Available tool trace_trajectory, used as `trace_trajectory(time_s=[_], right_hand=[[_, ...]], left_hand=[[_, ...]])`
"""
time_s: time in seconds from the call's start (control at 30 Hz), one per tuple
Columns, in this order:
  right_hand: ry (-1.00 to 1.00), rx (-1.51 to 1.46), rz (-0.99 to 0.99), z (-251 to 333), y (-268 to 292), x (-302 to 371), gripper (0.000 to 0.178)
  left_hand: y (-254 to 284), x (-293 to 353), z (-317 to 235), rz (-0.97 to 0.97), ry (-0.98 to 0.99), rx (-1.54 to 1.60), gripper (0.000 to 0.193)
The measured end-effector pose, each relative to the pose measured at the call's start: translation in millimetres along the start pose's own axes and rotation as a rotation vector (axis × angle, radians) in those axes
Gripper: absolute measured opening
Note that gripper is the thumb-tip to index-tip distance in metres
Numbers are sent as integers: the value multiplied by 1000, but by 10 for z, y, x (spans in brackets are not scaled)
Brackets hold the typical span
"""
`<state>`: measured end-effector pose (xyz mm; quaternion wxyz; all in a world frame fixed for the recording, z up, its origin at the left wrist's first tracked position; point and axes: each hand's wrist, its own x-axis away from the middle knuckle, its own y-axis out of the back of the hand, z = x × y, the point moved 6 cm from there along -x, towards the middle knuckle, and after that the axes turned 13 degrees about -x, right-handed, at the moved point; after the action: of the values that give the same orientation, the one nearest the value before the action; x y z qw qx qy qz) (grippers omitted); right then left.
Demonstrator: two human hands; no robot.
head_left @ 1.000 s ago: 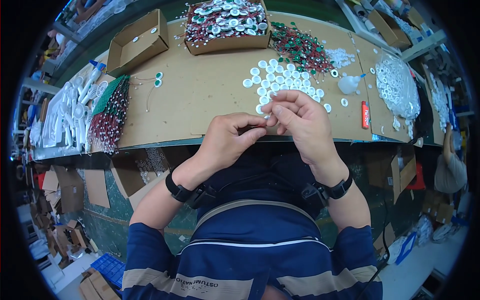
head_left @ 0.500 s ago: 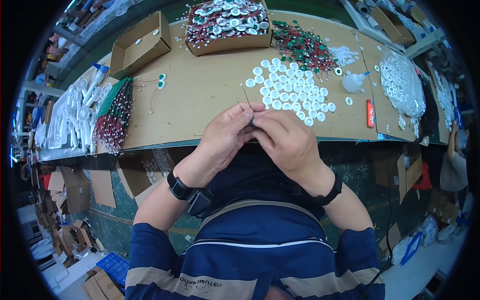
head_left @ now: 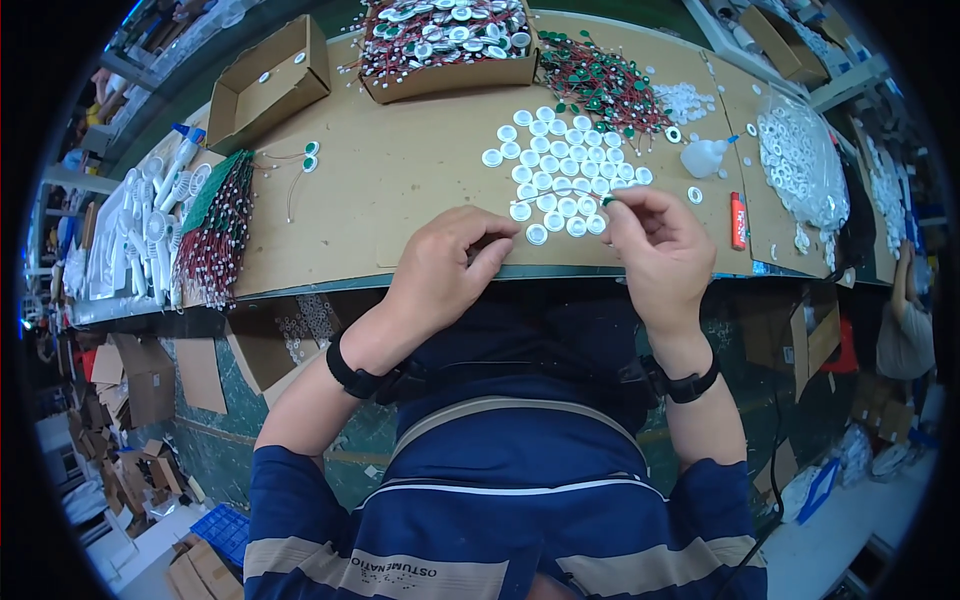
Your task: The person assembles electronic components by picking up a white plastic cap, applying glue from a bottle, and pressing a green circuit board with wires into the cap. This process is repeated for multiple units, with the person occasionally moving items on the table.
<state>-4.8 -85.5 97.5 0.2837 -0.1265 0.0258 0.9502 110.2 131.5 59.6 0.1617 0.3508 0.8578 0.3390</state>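
Observation:
My right hand (head_left: 665, 245) pinches a small green disc (head_left: 608, 201) between thumb and forefinger, above the near edge of the white caps. Thin red and dark wires (head_left: 565, 192) trail from the disc toward the left, ending in a small white connector. My left hand (head_left: 455, 260) hovers over the table's front edge, loosely curled, with thumb and forefinger slightly apart and nothing visible between them. Round white caps (head_left: 568, 208) lie in a spread of rows just beyond both hands.
A carton (head_left: 450, 80) heaped with wired white discs stands at the back, beside a pile of green wired discs (head_left: 610, 85). Left are a near-empty carton (head_left: 270, 85), a wired green panel (head_left: 215, 220) and white fan-shaped parts (head_left: 150, 225). Right: squeeze bottle (head_left: 704, 158), red tube (head_left: 738, 222), bag of white rings (head_left: 803, 160).
My hands have parted. The right moved right and forward with the green wired disc, out over the white caps; the left drew slightly left, letting go of the piece.

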Motion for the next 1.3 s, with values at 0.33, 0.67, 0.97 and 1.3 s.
trace_trajectory(time_s=[0.33,0.67,0.97,1.3], right_hand=[[-274,-286,-43,-256,54,47,25],[-402,-205,17,-394,2,158,31],[-399,-211,69,-427,-68,194,29],[-350,-91,212,-354,-138,358,26]], left_hand=[[-148,-210,-247,-162,-273,-349,28],[-149,-151,-211,-186,-300,-365,26],[-132,-155,-155,-113,-264,-337,29],[112,-24,158,-9,70,249,24]])
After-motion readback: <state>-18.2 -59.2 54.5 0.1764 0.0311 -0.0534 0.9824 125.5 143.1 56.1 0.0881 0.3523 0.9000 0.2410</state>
